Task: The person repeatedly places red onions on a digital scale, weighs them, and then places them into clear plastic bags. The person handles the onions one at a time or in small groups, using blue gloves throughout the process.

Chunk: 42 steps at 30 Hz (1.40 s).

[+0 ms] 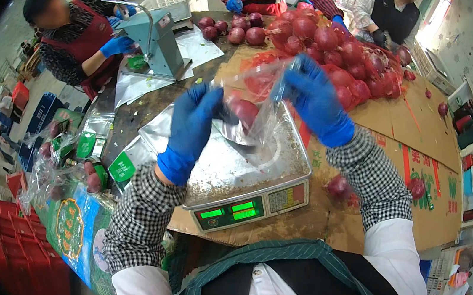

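Observation:
My left hand [193, 128], in a blue glove, grips one side of the mouth of a clear plastic bag [267, 127]. The other side is pinched by my right hand [313, 97], gloved too. A red onion [244, 113] shows through the film, low in the bag; motion blur softens its outline. Both hands are raised over the steel pan of a digital scale [245, 177], whose display is lit green. Flat clear bags with green labels [121, 166] lie left of the scale, partly behind my left forearm.
Red onions in red mesh [332, 54] are heaped at right on cardboard [385, 119]. A loose onion [339, 187] lies near my right sleeve. Bagged onions [94, 179] sit at left. A co-worker stands behind a blue-grey bench device [156, 46]; two other people are across the table.

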### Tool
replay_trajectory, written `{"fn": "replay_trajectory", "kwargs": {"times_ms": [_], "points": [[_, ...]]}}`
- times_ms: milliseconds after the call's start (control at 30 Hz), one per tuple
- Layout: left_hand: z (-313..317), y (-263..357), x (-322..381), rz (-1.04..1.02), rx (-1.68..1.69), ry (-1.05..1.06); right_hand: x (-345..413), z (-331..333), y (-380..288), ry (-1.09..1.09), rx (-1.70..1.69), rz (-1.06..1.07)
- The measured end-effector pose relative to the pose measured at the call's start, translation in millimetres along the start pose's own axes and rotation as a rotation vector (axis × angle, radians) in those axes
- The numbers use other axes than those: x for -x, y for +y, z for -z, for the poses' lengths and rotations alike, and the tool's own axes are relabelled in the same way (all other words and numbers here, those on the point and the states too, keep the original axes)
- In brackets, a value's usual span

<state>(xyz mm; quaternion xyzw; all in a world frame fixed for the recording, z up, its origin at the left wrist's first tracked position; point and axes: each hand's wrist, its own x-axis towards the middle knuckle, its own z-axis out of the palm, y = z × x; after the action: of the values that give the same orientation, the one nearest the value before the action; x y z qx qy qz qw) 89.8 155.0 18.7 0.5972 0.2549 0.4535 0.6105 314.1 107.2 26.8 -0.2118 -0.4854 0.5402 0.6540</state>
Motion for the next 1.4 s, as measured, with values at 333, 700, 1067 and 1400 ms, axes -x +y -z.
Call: {"fn": "replay_trajectory", "kwargs": {"times_ms": [333,700,1067,1400], "points": [[52,109,-54,-0.713,-0.310,-0.112,-69,-87,-54,-0.104,0.216,0.313],[198,124,-24,-0.655,-1.150,0.252,-2,-36,22,0.157,0.488,0.008],[536,-57,49,-0.063,-1.780,0.485,14,-40,28,-0.254,0.962,-0.012],[548,-33,124,0.198,-2.234,0.651,64,-122,-58,-0.986,0.803,0.223]]}}
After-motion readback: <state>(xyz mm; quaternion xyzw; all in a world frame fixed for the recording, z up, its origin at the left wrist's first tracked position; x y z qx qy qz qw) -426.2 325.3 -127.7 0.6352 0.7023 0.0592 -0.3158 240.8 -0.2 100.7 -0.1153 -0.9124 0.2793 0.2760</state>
